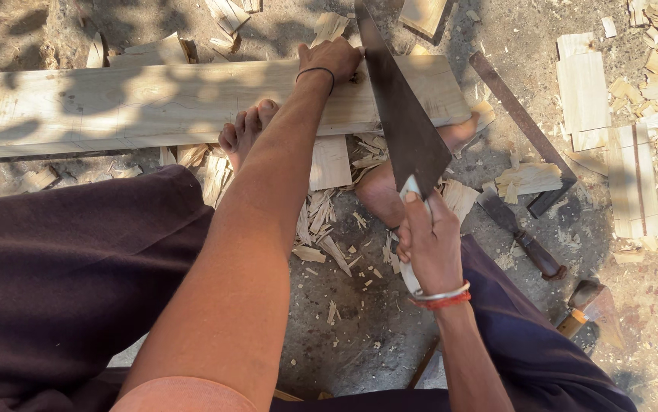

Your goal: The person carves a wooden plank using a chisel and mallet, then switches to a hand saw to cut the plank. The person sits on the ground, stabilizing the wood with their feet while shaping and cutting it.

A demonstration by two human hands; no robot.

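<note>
A long pale wooden plank [153, 103] lies across the ground in front of me. My left hand [333, 59] presses down on its top face, right beside the dark blade of a hand saw [401, 114]. The blade crosses the plank near its right end. My right hand [428, 236] is closed around the saw's light handle, nearer to me. My bare left foot [243, 133] rests against the plank's near edge, and my right foot [386, 191] lies under the saw blade.
Wood chips and offcuts [329, 221] litter the dirt. A metal square [524, 126], a chisel with a wooden handle [524, 236] and an adze-like tool [592, 305] lie to the right. Cut boards [585, 88] are stacked at the far right.
</note>
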